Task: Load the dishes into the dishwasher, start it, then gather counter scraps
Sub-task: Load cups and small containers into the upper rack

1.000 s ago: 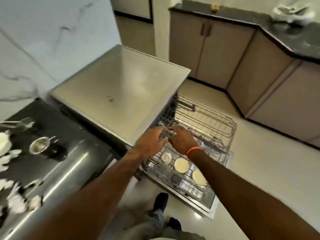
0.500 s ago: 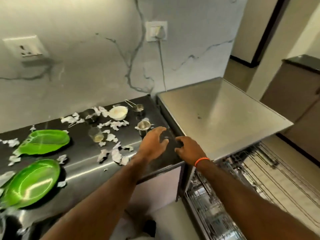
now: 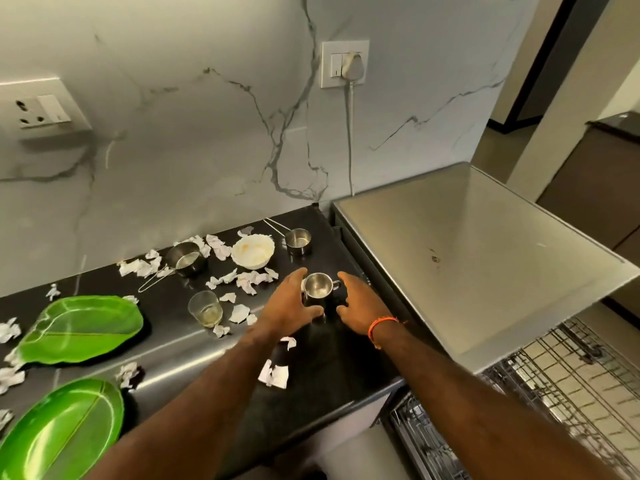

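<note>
– steel is what gets reached for: a small steel cup [image 3: 318,289] with a side handle, standing upright on the black counter [image 3: 332,362] just beside the dishwasher [image 3: 478,258]. which step is it judged to be?

– loading, it seems; the dishes are not yet all in. the cup is flanked by both hands. the left hand [image 3: 289,306] is curved round its left side, fingers and thumb spread, apparently touching, though a firm grip cannot be confirmed. the right hand [image 3: 360,303] is held relaxed and unclenched beside the handle, nothing grasped.

– and the next move?

– a closing of the grip is called for, then a lift clear of the paper scraps [image 3: 254,279] and a carry down to the pulled-out rack [image 3: 568,382] (lower right).

– what is counted on the counter?

– two green leaf-shaped plates [image 3: 79,327], one white bowl [image 3: 252,251], one drinking glass [image 3: 205,308], three steel vessels including the cup, and many scraps, too scattered to be numbered.
</note>
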The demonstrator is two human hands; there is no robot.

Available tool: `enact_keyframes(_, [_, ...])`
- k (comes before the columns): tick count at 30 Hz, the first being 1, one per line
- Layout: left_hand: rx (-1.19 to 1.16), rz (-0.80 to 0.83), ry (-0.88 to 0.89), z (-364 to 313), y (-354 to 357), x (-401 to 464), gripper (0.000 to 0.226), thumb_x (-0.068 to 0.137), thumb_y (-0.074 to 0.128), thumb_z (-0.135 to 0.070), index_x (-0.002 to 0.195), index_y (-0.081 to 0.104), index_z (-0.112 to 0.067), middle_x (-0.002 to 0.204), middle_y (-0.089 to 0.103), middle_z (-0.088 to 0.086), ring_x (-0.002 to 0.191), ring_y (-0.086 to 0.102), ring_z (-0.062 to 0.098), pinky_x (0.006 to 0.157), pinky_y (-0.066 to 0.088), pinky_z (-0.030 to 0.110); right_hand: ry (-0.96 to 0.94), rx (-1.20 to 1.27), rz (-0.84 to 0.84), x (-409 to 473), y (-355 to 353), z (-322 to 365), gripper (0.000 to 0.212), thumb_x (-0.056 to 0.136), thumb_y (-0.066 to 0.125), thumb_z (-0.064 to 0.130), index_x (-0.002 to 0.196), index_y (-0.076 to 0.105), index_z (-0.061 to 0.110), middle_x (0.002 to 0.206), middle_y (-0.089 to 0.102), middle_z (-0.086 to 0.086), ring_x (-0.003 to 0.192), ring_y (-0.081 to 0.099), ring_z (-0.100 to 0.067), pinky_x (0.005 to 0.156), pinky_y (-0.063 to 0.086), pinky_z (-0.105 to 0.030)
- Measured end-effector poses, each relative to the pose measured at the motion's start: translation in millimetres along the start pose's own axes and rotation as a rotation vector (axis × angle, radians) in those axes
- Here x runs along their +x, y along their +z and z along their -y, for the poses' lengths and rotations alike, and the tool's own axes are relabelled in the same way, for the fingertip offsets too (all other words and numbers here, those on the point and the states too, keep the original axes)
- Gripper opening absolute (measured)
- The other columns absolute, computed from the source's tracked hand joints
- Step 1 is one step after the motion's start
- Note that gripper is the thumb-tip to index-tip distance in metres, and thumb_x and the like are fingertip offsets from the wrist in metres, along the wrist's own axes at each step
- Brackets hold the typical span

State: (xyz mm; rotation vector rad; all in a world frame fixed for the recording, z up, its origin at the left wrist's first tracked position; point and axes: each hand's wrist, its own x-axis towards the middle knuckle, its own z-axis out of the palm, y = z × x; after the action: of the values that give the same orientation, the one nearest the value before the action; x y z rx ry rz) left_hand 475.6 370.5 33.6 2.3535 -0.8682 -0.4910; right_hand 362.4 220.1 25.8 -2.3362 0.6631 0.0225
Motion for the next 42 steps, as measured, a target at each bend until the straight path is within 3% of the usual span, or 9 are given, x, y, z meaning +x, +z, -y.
enact_keyframes(4, [0.019,0.059,0.062,12.0,11.9,24.8,0.096,0.077,0.083,-0.037,0.156,0.031,-0.021,0.156,0.044,-0.001,0.14,0.044,0.018,0.114,0.037,0.031,0.026,0.061,-0.021,12.4,10.8,-3.8,0.076,0.089,0.061,0.011,0.155,0.029,0.028,0.156,0.039,-0.001,0.13,0.053,-0.021,0.112,0.043,-0.042])
enact_keyframes(9, [-0.057,-0.017,0.111,5.5,15.5,32.8,0.082,0.068,0.087,-0.045,0.14,0.049,-0.029,0.128,0.063,-0.012,0.113,0.061,0.008,0.095,0.048,0.025,0.074,0.164,-0.091,9.4,3.5,-13.5,0.077,0.088,0.059,0.01,0.155,0.026,0.031,0.129,0.059,0.002,0.095,0.058,-0.011,0.1,0.052,-0.04])
enact_keyframes(15, [-0.368,-0.004,0.157,-51.4,20.8,12.6,0.054,0.072,0.089,-0.035,0.117,0.062,-0.03,0.104,0.066,-0.015,0.095,0.064,0.003,0.079,0.05,0.015,0.062,0.408,-0.152,-26.5,-26.7,-35.9,0.091,0.081,0.082,0.019,0.155,0.028,0.023,0.14,0.053,0.007,0.124,0.055,-0.012,0.106,0.044,-0.028])
enact_keyframes(20, [-0.679,0.136,0.162,-104.9,49.8,-22.1,0.042,0.075,0.088,-0.032,0.112,0.071,-0.022,0.1,0.075,0.003,0.094,0.072,0.021,0.083,0.061,0.035,0.064,0.602,-0.248,-87.1,-58.0,-66.7,0.079,0.076,0.086,0.019,0.143,0.044,0.023,0.127,0.06,0.007,0.115,0.062,-0.012,0.1,0.049,-0.024])
enact_keyframes(25, [-0.833,0.353,0.137,-162.7,93.5,-59.8,0.028,0.084,0.079,-0.022,0.111,0.07,-0.017,0.107,0.077,0.007,0.1,0.074,0.023,0.081,0.061,0.031,0.111,0.728,-0.36,-154.6,-85.7,-109.9,0.062,0.077,0.081,-0.002,0.129,0.049,0.009,0.126,0.062,-0.013,0.106,0.068,-0.022,0.087,0.056,-0.022])
enact_keyframes(29, [-0.608,0.285,0.178,-201.4,147.8,-77.0,0.063,0.072,0.088,-0.049,0.122,0.062,-0.022,0.123,0.067,-0.001,0.104,0.07,0.014,0.088,0.059,0.032,0.181,0.772,-0.442,-214.4,-105.5,-156.3,0.061,0.077,0.083,0.007,0.125,0.047,0.02,0.118,0.057,-0.006,0.1,0.066,-0.016,0.08,0.057,-0.023])
enact_keyframes(33, [-0.366,0.149,0.326,-242.8,200.6,-100.1,0.038,0.076,0.087,-0.041,0.105,0.065,-0.028,0.108,0.061,-0.008,0.086,0.065,0.006,0.067,0.05,0.01,0.316,0.796,-0.566,-264.8,-105.6,-205.5,0.061,0.075,0.085,0.013,0.125,0.051,0.021,0.114,0.062,-0.003,0.101,0.067,-0.018,0.084,0.06,-0.031])
enact_keyframes(36, [-0.251,0.253,0.429,-270.3,238.2,-113.8,0.018,0.083,0.082,-0.033,0.089,0.065,-0.032,0.095,0.062,-0.012,0.08,0.063,0.001,0.064,0.047,0.006,0.479,0.778,-0.643,-290.6,-92.5,-241.4,0.067,0.071,0.088,0.034,0.126,0.051,0.028,0.114,0.062,0.005,0.103,0.064,-0.014,0.093,0.057,-0.038])
enact_keyframes(42, [-0.136,0.514,0.441,-291.4,322.3,-106.7,0.027,0.092,0.07,-0.022,0.119,0.074,-0.019,0.114,0.074,-0.005,0.1,0.066,0.004,0.09,0.051,0.017,0.718,0.735,-0.767,-312.8,-72.4,-295.5,0.07,0.074,0.088,0.036,0.133,0.053,0.019,0.122,0.061,0.004,0.11,0.058,-0.014,0.095,0.046,-0.025])
